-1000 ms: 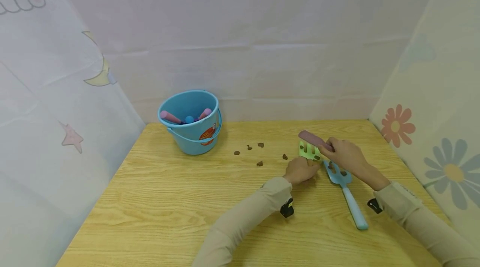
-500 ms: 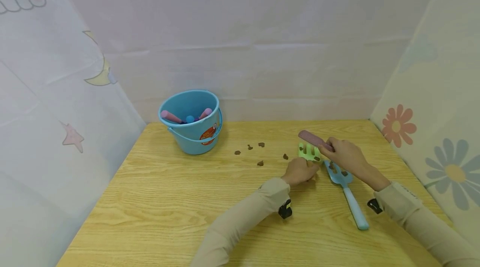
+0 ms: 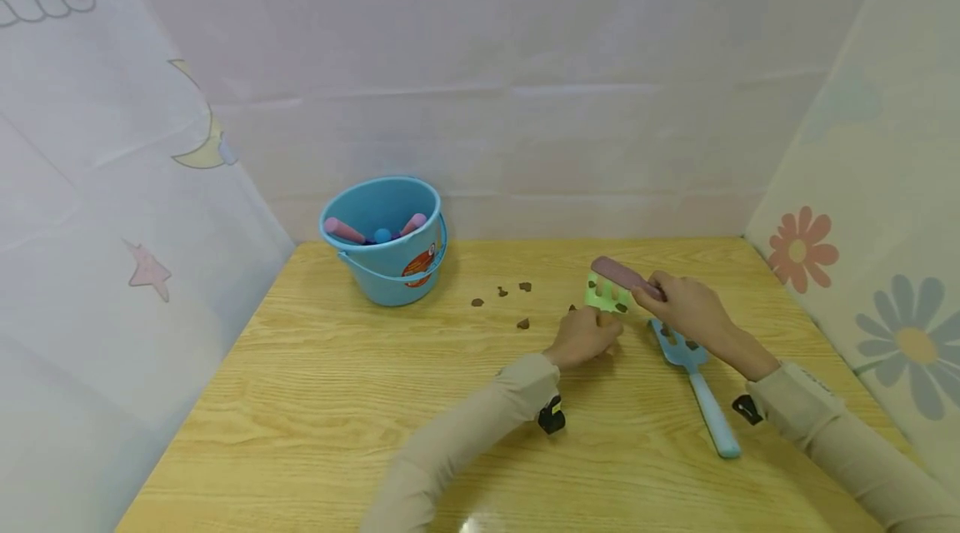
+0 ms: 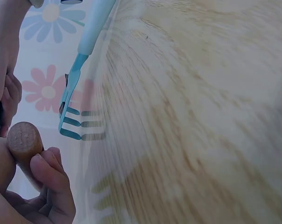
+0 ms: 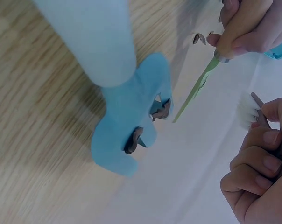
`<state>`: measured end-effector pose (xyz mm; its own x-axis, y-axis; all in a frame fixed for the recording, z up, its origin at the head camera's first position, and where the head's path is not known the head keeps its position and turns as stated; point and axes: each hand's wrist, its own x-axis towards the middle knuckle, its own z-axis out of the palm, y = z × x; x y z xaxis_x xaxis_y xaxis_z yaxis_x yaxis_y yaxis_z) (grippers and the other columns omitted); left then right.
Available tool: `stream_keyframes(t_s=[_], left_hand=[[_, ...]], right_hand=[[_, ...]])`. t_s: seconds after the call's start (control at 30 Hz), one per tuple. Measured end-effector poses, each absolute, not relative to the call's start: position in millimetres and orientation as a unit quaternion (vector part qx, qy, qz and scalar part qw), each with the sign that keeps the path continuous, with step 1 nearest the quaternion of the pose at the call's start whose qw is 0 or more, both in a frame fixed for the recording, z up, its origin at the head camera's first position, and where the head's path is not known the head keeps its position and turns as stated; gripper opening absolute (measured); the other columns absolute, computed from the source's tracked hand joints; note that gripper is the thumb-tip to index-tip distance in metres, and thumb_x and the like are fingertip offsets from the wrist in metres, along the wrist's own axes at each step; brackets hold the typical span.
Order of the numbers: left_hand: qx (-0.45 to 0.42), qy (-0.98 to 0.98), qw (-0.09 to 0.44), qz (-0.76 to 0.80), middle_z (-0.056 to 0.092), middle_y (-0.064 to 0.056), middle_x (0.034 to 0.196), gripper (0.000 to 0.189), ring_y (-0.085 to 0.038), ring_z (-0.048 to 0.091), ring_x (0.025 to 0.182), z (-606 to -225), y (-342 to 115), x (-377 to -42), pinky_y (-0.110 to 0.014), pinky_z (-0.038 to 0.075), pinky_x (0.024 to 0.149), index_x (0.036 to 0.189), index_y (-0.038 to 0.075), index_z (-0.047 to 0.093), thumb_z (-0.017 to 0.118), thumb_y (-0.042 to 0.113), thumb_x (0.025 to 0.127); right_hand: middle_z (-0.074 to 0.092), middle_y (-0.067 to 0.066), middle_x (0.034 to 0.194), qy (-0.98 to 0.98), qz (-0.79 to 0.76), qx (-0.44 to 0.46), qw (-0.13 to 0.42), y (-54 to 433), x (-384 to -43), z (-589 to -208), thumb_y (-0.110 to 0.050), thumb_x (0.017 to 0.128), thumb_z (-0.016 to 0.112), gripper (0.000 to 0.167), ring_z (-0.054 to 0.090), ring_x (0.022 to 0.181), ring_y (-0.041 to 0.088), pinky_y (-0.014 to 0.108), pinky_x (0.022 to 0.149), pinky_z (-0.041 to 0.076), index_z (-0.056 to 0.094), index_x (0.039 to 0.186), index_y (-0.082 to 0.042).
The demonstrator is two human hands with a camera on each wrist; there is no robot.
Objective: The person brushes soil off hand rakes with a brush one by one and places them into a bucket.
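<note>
Jutting forward from the left grip [image 3: 585,336] is the green fork [image 3: 606,304].

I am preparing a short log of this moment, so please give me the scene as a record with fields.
Left hand: grips the brown handle of the green fork
Right hand: holds the purple brush
Blue fork: lies on the table
Brown flakes: on the table and both forks
Blue bucket: back left, pink handles inside
</note>
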<state>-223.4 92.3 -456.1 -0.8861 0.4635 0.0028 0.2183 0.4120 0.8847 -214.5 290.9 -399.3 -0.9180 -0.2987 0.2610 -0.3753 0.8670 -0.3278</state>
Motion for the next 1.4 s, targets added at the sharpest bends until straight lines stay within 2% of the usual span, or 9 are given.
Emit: stream_keyframes(t_s=[0.1, 0.23, 0.37, 0.5, 0.73, 0.97, 1.1, 1.23, 1.4], left_hand=[[0.205, 0.83, 0.119, 0.505, 0.051, 0.001, 0.047, 0.047, -0.007, 0.038, 0.037, -455, 86, -223, -0.021, 0.032, 0.039, 0.054, 0.015, 0.044, 0.058, 0.024, 0.098], [0.201, 0.831, 0.108, 0.507, 0.057, -0.002, 0.053, 0.039, -0.006, 0.039, 0.04, -454, 79, -222, -0.021, 0.034, 0.041, 0.061, 0.014, 0.05, 0.058, 0.024, 0.098], [0.197, 0.83, 0.099, 0.513, 0.064, -0.005, 0.062, 0.023, -0.006, 0.045, 0.045, -454, 70, -221, -0.02, 0.037, 0.043, 0.08, 0.011, 0.061, 0.058, 0.025, 0.098], [0.192, 0.828, 0.098, 0.517, 0.068, -0.008, 0.069, 0.017, -0.008, 0.051, 0.049, -453, 61, -220, -0.02, 0.04, 0.044, 0.095, 0.009, 0.061, 0.059, 0.026, 0.097], [0.178, 0.837, 0.103, 0.508, 0.064, -0.004, 0.063, 0.02, -0.01, 0.051, 0.047, -450, 47, -217, -0.02, 0.037, 0.042, 0.087, 0.009, 0.058, 0.063, 0.025, 0.097], [0.149, 0.843, 0.116, 0.504, 0.062, -0.002, 0.071, 0.029, -0.012, 0.057, 0.055, -450, 33, -214, -0.025, 0.046, 0.05, 0.099, 0.006, 0.058, 0.065, 0.034, 0.095], [0.131, 0.849, 0.115, 0.498, 0.06, -0.001, 0.076, 0.033, -0.011, 0.057, 0.058, -452, 26, -215, -0.026, 0.048, 0.052, 0.102, 0.006, 0.059, 0.065, 0.037, 0.093], [0.15, 0.849, 0.102, 0.496, 0.058, 0.001, 0.069, 0.025, -0.008, 0.052, 0.055, -453, 18, -214, -0.022, 0.043, 0.049, 0.088, 0.011, 0.058, 0.06, 0.034, 0.096], [0.178, 0.844, 0.092, 0.498, 0.048, 0.004, 0.057, 0.036, -0.006, 0.042, 0.046, -453, 10, -210, -0.02, 0.034, 0.044, 0.073, 0.014, 0.048, 0.052, 0.034, 0.102]], right_hand=[[0.043, -0.003, 0.053, -0.96, 0.189, 0.181, 0.101, 288, -214, -398, -0.032, 0.101, 0.057, 0.032, 0.041, 0.041, 0.011, 0.028, 0.042, 0.031, 0.056, 0.084, -0.006], [0.046, -0.005, 0.052, -0.956, 0.191, 0.193, 0.109, 285, -213, -397, -0.03, 0.1, 0.059, 0.029, 0.044, 0.039, 0.009, 0.028, 0.04, 0.033, 0.058, 0.085, -0.006], [0.044, -0.005, 0.051, -0.954, 0.186, 0.201, 0.121, 281, -211, -396, -0.028, 0.1, 0.061, 0.027, 0.042, 0.038, 0.008, 0.027, 0.039, 0.032, 0.059, 0.085, -0.005], [0.042, -0.005, 0.051, -0.955, 0.181, 0.203, 0.121, 276, -210, -393, -0.028, 0.099, 0.062, 0.027, 0.04, 0.039, 0.008, 0.027, 0.04, 0.032, 0.059, 0.086, -0.005], [0.039, -0.005, 0.052, -0.953, 0.184, 0.209, 0.123, 268, -208, -389, -0.027, 0.099, 0.062, 0.026, 0.034, 0.041, 0.008, 0.026, 0.042, 0.028, 0.059, 0.087, -0.004], [0.036, -0.006, 0.053, -0.953, 0.178, 0.211, 0.127, 261, -208, -392, -0.028, 0.098, 0.064, 0.026, 0.029, 0.043, 0.007, 0.025, 0.042, 0.026, 0.058, 0.084, -0.007], [0.036, -0.005, 0.053, -0.951, 0.177, 0.22, 0.124, 258, -209, -393, -0.027, 0.098, 0.064, 0.025, 0.029, 0.043, 0.007, 0.025, 0.042, 0.026, 0.058, 0.084, -0.007], [0.036, -0.005, 0.053, -0.951, 0.175, 0.225, 0.123, 256, -210, -395, -0.026, 0.097, 0.064, 0.024, 0.029, 0.043, 0.007, 0.025, 0.042, 0.026, 0.058, 0.085, -0.006], [0.036, -0.005, 0.053, -0.952, 0.17, 0.227, 0.118, 252, -211, -397, -0.026, 0.097, 0.064, 0.024, 0.029, 0.044, 0.008, 0.025, 0.043, 0.026, 0.059, 0.086, -0.006]])
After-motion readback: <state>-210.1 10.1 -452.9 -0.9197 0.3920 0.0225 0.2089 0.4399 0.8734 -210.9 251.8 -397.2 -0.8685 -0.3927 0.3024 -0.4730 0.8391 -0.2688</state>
